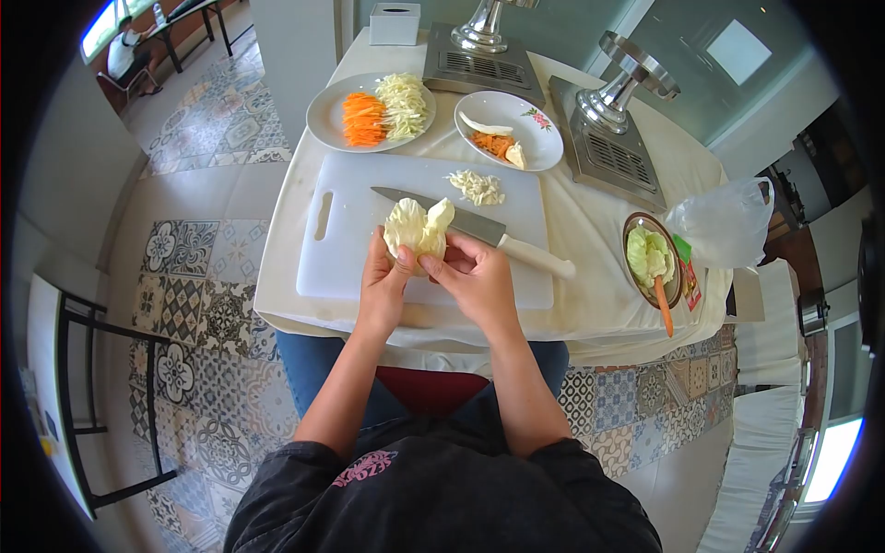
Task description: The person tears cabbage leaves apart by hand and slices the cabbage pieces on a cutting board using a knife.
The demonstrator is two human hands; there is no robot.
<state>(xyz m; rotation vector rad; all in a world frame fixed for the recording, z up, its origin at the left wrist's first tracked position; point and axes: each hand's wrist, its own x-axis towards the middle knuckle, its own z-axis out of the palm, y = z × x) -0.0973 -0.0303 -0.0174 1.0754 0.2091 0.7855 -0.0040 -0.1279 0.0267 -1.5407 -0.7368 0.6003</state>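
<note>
Both of my hands grip a pale yellow piece of cabbage [415, 227] with loose leaves, above the near half of a white cutting board [346, 263]. My left hand [384, 281] closes on its left side, thumb in front. On the other side, my right hand [472, 275] pinches it with thumb and fingers. Behind the cabbage lies a knife [479, 224] with a cream handle pointing right; part of its blade is hidden by the leaves. A small heap of shredded cabbage [476, 188] sits on the board beyond the knife.
A plate [323, 120] holds shredded carrot and cabbage. Beside it, another plate [550, 147] holds scraps. Right are a brown-rimmed bowl [636, 276] with cabbage and a carrot, and a plastic bag [724, 221]. Metal stands [604, 111] occupy the back. A person [126, 53] sits far left.
</note>
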